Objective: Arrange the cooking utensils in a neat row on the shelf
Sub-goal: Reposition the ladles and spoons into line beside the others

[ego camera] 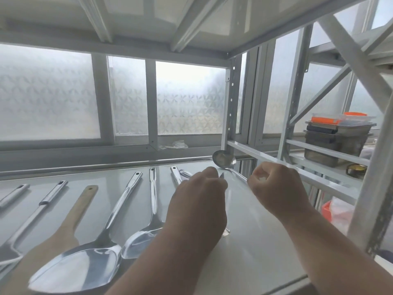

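Nearest, bottom left: wide steel spatula (78,267), blade toward me, its handle running away to the far right. Just right of it, a smaller steel turner (140,241), blade partly under my left forearm. Left of the wide spatula lies a wooden spatula (78,211), handle pointing far, and beyond that at the left edge two more steel-handled utensils (42,201), heads cut off by the frame. All lie side by side on the white shelf (255,241), handles w/ hanging holes at the far end.

Mid: my left hand (197,201), knuckles up, fingers curled down over another utensil (176,173); only its far handle end and a bit of metal near my wrist show, so can't tell if I'm gripping or just pressing it. My right hand (276,186) is closed in a loose fist on the handle of a steel ladle (224,159), to the right of the left hand, apart from it.

Far: ladle bowl sits tilted at the back right corner of the shelf, by the upright post (230,103). Behind: frosted window (187,99). Far right, next rack: stacked containers (338,141).
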